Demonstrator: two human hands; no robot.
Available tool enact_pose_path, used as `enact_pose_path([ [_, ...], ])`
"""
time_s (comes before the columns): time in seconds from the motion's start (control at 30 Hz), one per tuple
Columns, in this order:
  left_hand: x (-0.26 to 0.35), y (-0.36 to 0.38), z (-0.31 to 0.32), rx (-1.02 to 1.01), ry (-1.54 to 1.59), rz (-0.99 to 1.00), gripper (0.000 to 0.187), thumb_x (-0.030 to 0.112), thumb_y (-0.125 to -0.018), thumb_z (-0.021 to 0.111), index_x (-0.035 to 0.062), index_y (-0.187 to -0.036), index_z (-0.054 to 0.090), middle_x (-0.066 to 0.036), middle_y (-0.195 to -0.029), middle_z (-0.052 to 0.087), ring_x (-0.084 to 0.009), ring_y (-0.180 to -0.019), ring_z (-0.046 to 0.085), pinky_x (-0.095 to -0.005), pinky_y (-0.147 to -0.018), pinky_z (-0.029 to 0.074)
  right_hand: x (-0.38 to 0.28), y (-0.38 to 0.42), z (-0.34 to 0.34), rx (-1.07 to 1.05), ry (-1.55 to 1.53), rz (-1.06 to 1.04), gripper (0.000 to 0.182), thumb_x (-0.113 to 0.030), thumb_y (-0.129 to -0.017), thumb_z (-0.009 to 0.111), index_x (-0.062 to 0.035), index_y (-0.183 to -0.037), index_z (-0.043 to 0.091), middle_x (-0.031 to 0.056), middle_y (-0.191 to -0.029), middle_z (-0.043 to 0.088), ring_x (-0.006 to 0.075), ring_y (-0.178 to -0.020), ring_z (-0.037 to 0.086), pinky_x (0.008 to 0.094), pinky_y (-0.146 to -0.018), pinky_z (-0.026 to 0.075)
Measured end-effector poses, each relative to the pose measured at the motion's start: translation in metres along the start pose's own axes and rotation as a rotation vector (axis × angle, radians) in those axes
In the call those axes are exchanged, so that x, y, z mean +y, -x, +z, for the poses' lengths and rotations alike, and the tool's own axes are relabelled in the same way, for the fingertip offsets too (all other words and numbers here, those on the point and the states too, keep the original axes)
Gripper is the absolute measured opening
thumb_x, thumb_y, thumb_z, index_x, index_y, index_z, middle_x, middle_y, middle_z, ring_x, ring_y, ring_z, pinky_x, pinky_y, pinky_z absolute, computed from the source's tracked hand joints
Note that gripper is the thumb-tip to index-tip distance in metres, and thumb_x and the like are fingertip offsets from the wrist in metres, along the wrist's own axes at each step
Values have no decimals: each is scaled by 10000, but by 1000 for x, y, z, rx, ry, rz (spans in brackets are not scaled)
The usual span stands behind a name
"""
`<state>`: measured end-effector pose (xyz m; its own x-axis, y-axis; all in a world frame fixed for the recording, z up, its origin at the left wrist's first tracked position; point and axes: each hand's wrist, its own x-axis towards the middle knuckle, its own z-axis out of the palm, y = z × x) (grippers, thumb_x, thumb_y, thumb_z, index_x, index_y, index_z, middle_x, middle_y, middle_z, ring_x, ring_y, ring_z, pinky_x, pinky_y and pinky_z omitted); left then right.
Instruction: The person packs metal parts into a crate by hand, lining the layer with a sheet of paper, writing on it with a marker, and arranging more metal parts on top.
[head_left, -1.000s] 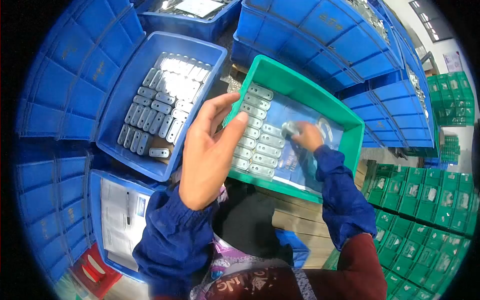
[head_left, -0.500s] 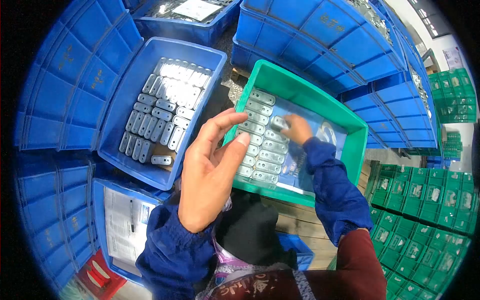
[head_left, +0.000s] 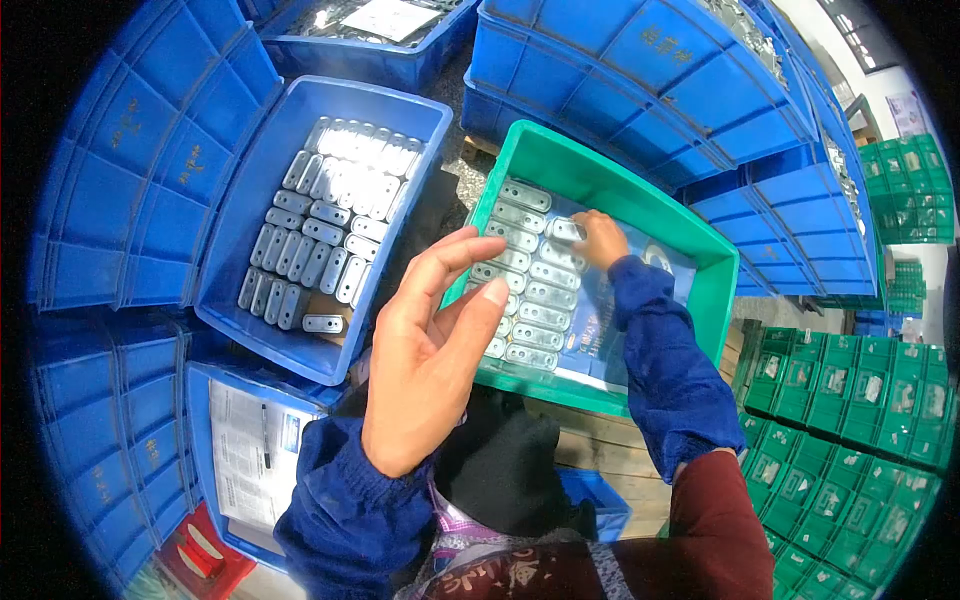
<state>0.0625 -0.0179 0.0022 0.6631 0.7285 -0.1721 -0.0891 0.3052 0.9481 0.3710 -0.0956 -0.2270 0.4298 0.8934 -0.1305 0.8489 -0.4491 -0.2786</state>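
My right hand (head_left: 603,241) is inside the green bin (head_left: 625,170), fingers closed on the right end of an oblong metal part (head_left: 566,230) with rounded ends. That part lies at the top of the second column, just above another metal part (head_left: 562,254). A first column of similar silvery parts (head_left: 521,194), with small holes, runs along the bin's left side. My left hand (head_left: 430,340) hovers in front of the bin's left edge, thumb and fingers apart, holding nothing. It hides some of the first column.
A blue bin (head_left: 215,275) on the left holds several rows of the same metal parts. Below it are a printed sheet (head_left: 240,450) and a pen (head_left: 265,435). Stacked blue crates (head_left: 640,90) stand behind, and green bins (head_left: 850,390) are stacked at the right.
My right hand has moved slightly up with the metal part, which now lies at the column's top. My left hand has shifted a little to the right, still open.
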Motion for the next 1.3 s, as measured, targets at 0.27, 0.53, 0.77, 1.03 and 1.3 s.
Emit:
enact_pose_path([
  [0.27,-6,-3,1,-38,-8,52,273,37,-860,542,-9,-1127,519,-159,-1275,398,-159,-1070,489,-265,-879,427,-13,-13,5,189,219,120,410,-171,-620,722,-52,-984,576,148,-943,597,321,-907,572,420,-746,472],
  [0.53,-5,-5,-1,-35,-58,41,275,37,-852,546,-9,-1122,521,-166,-1256,419,-164,-1088,479,-273,-875,432,-14,-4,-12,266,115,33,317,-93,-653,668,-58,-952,567,138,-923,595,314,-884,564,403,-752,477],
  [0.77,-1,1,-2,-35,40,5,287,52,-867,537,-21,-1143,508,-175,-1269,410,-156,-1119,448,-260,-911,373,-25,141,-30,-132,-187,-39,420,-184,-646,723,-43,-1012,573,175,-920,550,359,-898,536,411,-752,445],
  [1.03,-4,6,5,-15,-1,-24,283,93,-872,539,-36,-1123,518,-127,-1167,516,-164,-1111,462,-273,-937,352,-11,194,5,-234,-204,-43,435,-165,-591,760,-43,-962,569,151,-918,566,348,-896,544,404,-757,450],
  [1.3,-4,4,4,11,-12,3,288,93,-873,542,-37,-1128,515,-121,-1153,530,-161,-1115,461,-276,-944,346,-17,190,-1,-408,-53,-87,357,-96,-658,680,-56,-986,545,146,-992,552,334,-956,531,411,-788,444],
])
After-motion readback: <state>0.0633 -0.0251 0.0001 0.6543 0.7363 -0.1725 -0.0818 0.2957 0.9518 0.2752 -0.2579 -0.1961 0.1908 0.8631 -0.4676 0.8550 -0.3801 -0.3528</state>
